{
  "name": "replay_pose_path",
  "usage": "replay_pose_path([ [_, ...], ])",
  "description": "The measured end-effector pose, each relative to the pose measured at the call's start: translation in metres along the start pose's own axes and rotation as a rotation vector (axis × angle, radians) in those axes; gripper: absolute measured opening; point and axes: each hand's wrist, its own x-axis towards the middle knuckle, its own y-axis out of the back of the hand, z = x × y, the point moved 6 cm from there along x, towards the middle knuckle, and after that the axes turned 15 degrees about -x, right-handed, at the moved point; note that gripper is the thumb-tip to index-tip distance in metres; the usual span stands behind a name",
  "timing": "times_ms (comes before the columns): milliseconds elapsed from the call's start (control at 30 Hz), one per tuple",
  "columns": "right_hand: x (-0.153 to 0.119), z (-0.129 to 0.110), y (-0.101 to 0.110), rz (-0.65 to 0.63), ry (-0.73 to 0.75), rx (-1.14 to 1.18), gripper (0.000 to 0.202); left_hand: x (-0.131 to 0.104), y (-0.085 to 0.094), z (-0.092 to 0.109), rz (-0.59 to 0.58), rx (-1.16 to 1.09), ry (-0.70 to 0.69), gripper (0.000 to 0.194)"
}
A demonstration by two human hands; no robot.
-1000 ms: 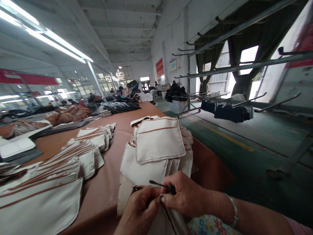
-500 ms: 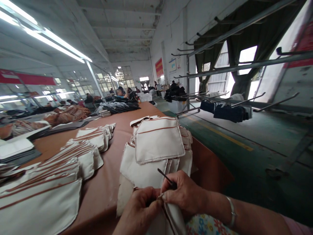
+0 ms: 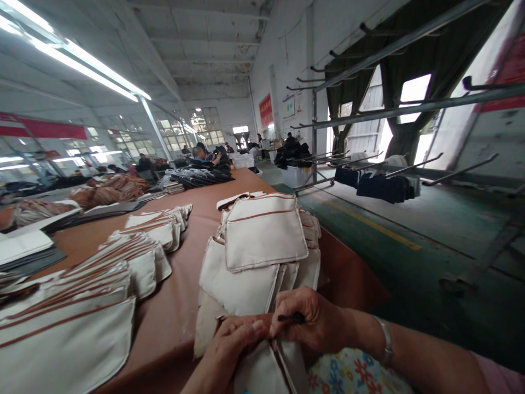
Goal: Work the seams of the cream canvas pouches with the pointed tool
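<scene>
At the table's near edge, my left hand [image 3: 235, 342] pinches the top of a cream piece with brown trim [image 3: 262, 369]. My right hand [image 3: 307, 317] is closed around a thin dark tool [image 3: 290, 318], its fingertips at the same piece's edge beside my left hand. Just beyond my hands lies a pile of cream pieces, the top one [image 3: 266, 235] flat with a brown stripe. To the left, overlapping rows of similar cream pieces [image 3: 77, 339] spread over the brown table cover [image 3: 180, 273].
A metal rack [image 3: 394, 112] with prongs holds dark folded items [image 3: 383, 187] on the right. Brown bundles [image 3: 112, 189] and dark-grey stacks [image 3: 199, 178] lie farther down the table. A person [image 3: 200, 154] sits beyond it. Patterned cloth [image 3: 353, 375] covers my lap.
The dark tool has swung from pointing up and left to lying nearly level. My left fingers have straightened somewhat over the piece. The view has shifted slightly.
</scene>
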Motion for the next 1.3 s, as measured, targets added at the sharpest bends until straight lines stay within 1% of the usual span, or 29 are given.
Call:
replay_pose_path([
  [67,0.000,-0.003,0.003,0.017,0.074,-0.063,0.022,0.000,-0.009,-0.003,-0.092,-0.057,0.058,0.037],
  [100,0.000,-0.005,0.005,0.024,0.105,-0.089,0.023,0.001,-0.011,-0.004,-0.117,-0.086,0.075,0.038],
  [167,-0.001,-0.008,0.005,0.022,0.147,-0.113,0.023,0.002,-0.012,-0.006,-0.119,-0.109,0.072,0.038],
  [233,-0.003,-0.008,0.005,0.004,0.145,-0.096,0.024,0.002,-0.010,-0.008,-0.113,-0.088,0.059,0.037],
  [300,-0.007,-0.002,0.005,-0.022,0.067,-0.018,0.026,0.000,-0.008,-0.008,-0.117,-0.021,0.020,0.039],
  [433,-0.014,0.018,0.002,-0.123,-0.266,0.277,0.040,-0.006,-0.007,-0.004,-0.134,0.119,-0.054,0.041],
  [500,-0.012,0.019,0.004,-0.147,-0.367,0.311,0.045,-0.010,-0.007,0.002,-0.124,0.216,-0.096,0.041],
  [533,-0.010,0.017,0.006,-0.156,-0.381,0.278,0.044,-0.011,-0.008,0.006,-0.116,0.286,-0.124,0.040],
  [600,-0.001,0.008,0.011,-0.189,-0.346,0.146,0.038,-0.014,-0.012,0.014,-0.108,0.430,-0.189,0.040],
  [667,0.008,-0.004,0.014,-0.242,-0.269,0.010,0.036,-0.017,-0.018,0.021,-0.115,0.527,-0.239,0.040],
  [767,0.015,-0.014,0.013,-0.306,-0.172,-0.081,0.032,-0.019,-0.022,0.022,-0.135,0.558,-0.258,0.041],
  [833,0.014,-0.014,0.009,-0.338,-0.149,-0.053,0.029,-0.019,-0.019,0.018,-0.140,0.514,-0.247,0.041],
  [900,0.011,-0.011,0.004,-0.345,-0.141,-0.005,0.030,-0.017,-0.015,0.011,-0.161,0.412,-0.209,0.041],
  [967,0.007,-0.006,0.000,-0.336,-0.143,0.027,0.033,-0.015,-0.012,0.004,-0.214,0.277,-0.141,0.040],
  [1033,0.004,0.001,-0.002,-0.311,-0.157,0.042,0.036,-0.013,-0.010,0.001,-0.269,0.187,-0.086,0.041],
  [1100,0.001,0.006,-0.002,-0.276,-0.178,0.073,0.039,-0.013,-0.007,0.005,-0.295,0.231,-0.070,0.044],
  [1200,-0.001,0.008,0.001,-0.243,-0.202,0.132,0.042,-0.013,0.004,0.017,-0.321,0.453,-0.060,0.045],
  [1300,0.000,0.008,0.007,-0.235,-0.212,0.156,0.044,-0.017,0.017,0.026,-0.360,0.573,-0.026,0.042],
])
